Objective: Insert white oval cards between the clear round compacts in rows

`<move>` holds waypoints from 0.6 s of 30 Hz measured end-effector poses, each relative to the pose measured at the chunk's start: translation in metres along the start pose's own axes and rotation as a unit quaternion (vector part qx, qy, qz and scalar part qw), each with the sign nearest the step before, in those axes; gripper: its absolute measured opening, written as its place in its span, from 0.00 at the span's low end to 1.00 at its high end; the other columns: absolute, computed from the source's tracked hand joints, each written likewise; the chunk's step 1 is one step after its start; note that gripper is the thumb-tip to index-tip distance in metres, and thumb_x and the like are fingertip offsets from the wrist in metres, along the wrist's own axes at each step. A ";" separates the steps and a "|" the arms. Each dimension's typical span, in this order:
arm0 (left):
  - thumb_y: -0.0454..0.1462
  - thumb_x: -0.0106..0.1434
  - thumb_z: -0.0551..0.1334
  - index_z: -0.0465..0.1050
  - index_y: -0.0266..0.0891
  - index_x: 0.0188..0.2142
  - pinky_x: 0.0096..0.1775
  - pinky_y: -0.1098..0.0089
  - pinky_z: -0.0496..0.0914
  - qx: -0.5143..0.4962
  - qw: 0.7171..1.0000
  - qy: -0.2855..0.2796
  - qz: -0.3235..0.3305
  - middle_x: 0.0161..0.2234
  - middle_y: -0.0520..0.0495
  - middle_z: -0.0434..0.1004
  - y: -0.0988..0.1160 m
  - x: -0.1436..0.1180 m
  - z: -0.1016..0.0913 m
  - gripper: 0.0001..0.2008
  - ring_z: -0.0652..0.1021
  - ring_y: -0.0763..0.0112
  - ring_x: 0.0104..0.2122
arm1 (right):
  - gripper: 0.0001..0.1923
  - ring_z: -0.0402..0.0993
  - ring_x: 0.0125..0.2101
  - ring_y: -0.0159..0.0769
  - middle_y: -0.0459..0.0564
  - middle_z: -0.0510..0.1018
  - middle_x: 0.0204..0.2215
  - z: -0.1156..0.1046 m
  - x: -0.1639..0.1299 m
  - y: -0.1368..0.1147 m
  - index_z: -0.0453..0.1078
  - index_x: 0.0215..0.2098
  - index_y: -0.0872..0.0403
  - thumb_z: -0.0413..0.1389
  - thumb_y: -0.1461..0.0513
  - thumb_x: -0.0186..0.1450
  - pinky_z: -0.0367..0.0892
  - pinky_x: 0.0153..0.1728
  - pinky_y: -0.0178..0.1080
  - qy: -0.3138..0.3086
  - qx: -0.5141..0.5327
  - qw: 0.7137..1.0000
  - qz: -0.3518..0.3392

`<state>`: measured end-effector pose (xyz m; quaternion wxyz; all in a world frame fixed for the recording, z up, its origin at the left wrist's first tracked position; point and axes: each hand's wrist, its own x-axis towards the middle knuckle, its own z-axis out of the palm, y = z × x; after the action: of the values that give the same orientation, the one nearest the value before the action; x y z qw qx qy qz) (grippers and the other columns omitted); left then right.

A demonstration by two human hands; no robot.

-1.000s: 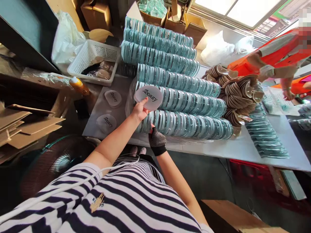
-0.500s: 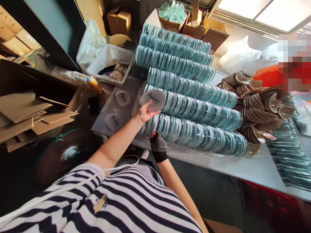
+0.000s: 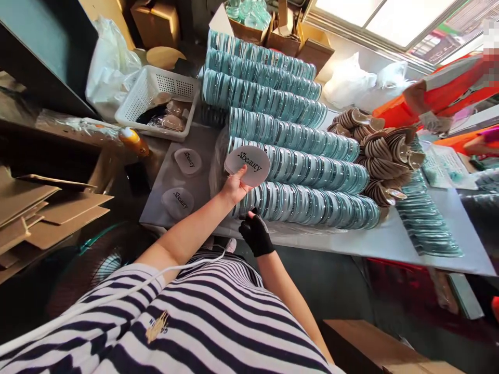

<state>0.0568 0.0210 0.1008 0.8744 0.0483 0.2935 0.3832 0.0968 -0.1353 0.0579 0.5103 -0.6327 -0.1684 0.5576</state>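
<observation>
Head cam: my left grip pinches the oval label by its 7 o'clock edge; gloved right grip, curled with nothing in it, sits at 5 o'clock touching the nearest teal row on the table.

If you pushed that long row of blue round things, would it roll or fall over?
Probably it would topple sideways like dominoes: the nearest teal row stands on edge, discs leaning on each other. Loose discs might roll, being round. They look light; the left hand holds a similar white disc by its edge.
</observation>
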 end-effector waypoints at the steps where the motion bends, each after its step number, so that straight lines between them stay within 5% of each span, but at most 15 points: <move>1: 0.33 0.61 0.65 0.73 0.43 0.46 0.56 0.46 0.68 -0.001 1.000 -0.007 0.011 0.52 0.45 0.77 -0.001 0.000 0.000 0.13 0.75 0.57 0.55 | 0.13 0.55 0.15 0.25 0.38 0.69 0.23 0.002 0.000 -0.001 0.59 0.42 0.48 0.53 0.54 0.62 0.56 0.19 0.29 0.004 0.099 0.995 0.013; 4: 0.31 0.61 0.64 0.73 0.46 0.48 0.56 0.53 0.69 -0.008 0.999 -0.015 0.035 0.53 0.48 0.77 -0.004 0.000 0.000 0.15 0.74 0.61 0.57 | 0.17 0.53 0.15 0.24 0.34 0.61 0.19 0.006 0.001 0.000 0.58 0.39 0.48 0.58 0.52 0.57 0.53 0.18 0.28 0.031 0.181 0.982 0.036; 9: 0.30 0.62 0.62 0.73 0.45 0.49 0.56 0.57 0.69 -0.012 0.999 -0.007 0.046 0.51 0.48 0.78 -0.009 -0.002 0.002 0.16 0.74 0.64 0.56 | 0.19 0.53 0.13 0.25 0.35 0.59 0.14 0.002 0.002 -0.002 0.58 0.31 0.50 0.59 0.47 0.57 0.48 0.13 0.29 0.077 0.043 0.996 0.013; 14: 0.29 0.60 0.64 0.75 0.39 0.45 0.57 0.60 0.69 0.012 0.998 0.010 0.058 0.45 0.46 0.81 -0.011 -0.004 0.008 0.13 0.75 0.63 0.55 | 0.21 0.52 0.13 0.25 0.37 0.59 0.13 -0.003 0.005 -0.013 0.56 0.26 0.50 0.52 0.43 0.61 0.54 0.15 0.30 0.056 0.010 0.998 0.012; 18: 0.29 0.59 0.66 0.76 0.39 0.45 0.56 0.60 0.69 0.015 0.998 0.025 0.064 0.45 0.47 0.81 -0.012 -0.005 0.010 0.14 0.75 0.64 0.55 | 0.24 0.55 0.12 0.26 0.40 0.62 0.12 -0.007 0.003 -0.010 0.57 0.21 0.51 0.51 0.41 0.61 0.51 0.15 0.31 0.104 -0.145 0.984 -0.016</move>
<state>0.0676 0.0106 0.1075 0.8399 0.0701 0.3169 0.4349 0.1073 -0.1313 0.0638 0.4365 -0.7517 -0.2036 0.4505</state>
